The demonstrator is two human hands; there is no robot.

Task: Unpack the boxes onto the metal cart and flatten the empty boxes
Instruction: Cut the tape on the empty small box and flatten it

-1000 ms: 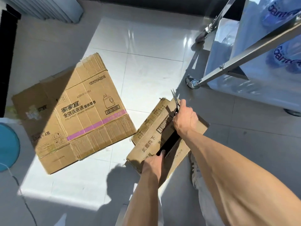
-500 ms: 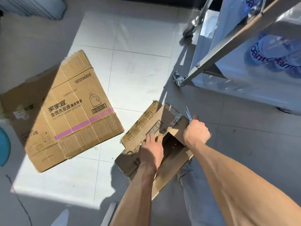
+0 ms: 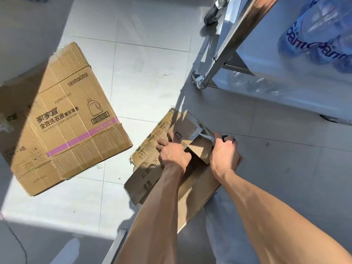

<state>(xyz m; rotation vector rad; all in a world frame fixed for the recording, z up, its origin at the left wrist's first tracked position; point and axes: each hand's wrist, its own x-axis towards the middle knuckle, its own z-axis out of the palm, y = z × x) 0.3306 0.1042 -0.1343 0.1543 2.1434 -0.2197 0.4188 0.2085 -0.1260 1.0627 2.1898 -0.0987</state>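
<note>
A small brown cardboard box (image 3: 152, 174) lies on the tiled floor in front of me, one flap raised and a dark gap open in its top. My left hand (image 3: 172, 154) presses on the box top with its fingers spread flat. My right hand (image 3: 224, 155) grips a pair of scissors (image 3: 206, 137) with black handles, their blades laid against the taped seam at the box's far end. A larger flattened cardboard box (image 3: 66, 119) with a pink stripe lies on the floor to the left. The metal cart (image 3: 234, 40) stands at the upper right.
Shrink-wrapped water bottles (image 3: 316, 39) sit on the cart's shelves. The cart's caster wheels (image 3: 198, 81) stand close to the small box's far end. A white shoe tip (image 3: 66, 250) and a thin cable (image 3: 19, 242) show at the bottom left. Sunlit floor separates the two boxes.
My right hand has swung the scissors from pointing upward down onto the taped seam. My left hand slid from the box's near end onto its top. The view moved closer.
</note>
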